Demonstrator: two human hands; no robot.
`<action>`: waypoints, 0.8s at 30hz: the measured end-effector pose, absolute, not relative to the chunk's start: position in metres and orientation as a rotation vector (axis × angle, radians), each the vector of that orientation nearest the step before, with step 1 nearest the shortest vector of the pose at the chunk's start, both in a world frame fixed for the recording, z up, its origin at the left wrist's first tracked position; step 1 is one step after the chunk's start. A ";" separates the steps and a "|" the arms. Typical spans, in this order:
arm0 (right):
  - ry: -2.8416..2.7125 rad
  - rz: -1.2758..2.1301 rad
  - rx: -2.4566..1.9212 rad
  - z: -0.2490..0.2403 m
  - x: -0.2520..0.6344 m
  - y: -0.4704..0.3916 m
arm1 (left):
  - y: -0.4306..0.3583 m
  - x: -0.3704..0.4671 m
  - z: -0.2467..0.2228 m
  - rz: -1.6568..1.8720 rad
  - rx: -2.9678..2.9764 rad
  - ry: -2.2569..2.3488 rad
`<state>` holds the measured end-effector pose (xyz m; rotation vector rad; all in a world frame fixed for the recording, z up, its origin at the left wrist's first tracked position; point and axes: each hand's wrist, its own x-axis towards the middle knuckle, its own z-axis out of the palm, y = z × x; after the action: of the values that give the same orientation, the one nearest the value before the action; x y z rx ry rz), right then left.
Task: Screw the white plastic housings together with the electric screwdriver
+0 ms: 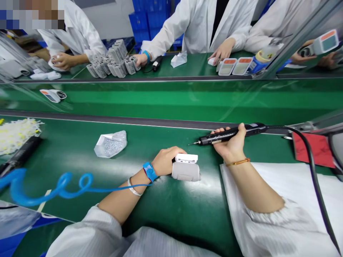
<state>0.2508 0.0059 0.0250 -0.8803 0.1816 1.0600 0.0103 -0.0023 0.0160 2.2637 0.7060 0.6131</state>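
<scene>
My left hand is closed on the side of a wrist blood pressure monitor, its white case above a rolled grey cuff, just over the green bench. Its wrist carries a blue strap joined to a coiled blue cord. In my right hand is a black electric screwdriver, lying across the palm with fingers and thumb around it. The thin bit points left, above and to the right of the monitor, apart from it. A black cable runs from the screwdriver's rear end.
A paper tray of small screws lies left of my hands. White and yellow small parts sit at far left. A white sheet and red pad are at right. Across the green conveyor, co-workers handle grey cuffs.
</scene>
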 end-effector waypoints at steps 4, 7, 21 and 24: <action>0.185 1.057 -0.870 0.025 0.251 0.005 | -0.002 0.011 0.014 0.606 2.274 0.702; 0.196 1.059 -0.872 0.024 0.251 0.006 | -0.001 0.011 0.014 0.646 2.324 0.685; 0.176 1.063 -0.826 0.021 0.252 0.007 | 0.084 0.024 0.011 1.185 0.951 0.950; 0.150 1.075 -0.828 0.023 0.253 0.007 | 0.096 0.025 0.012 1.364 0.635 0.789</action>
<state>0.2528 0.0071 0.0228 -0.8277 0.1500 1.0754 0.0251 0.0960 0.0120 0.6348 0.7886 1.3644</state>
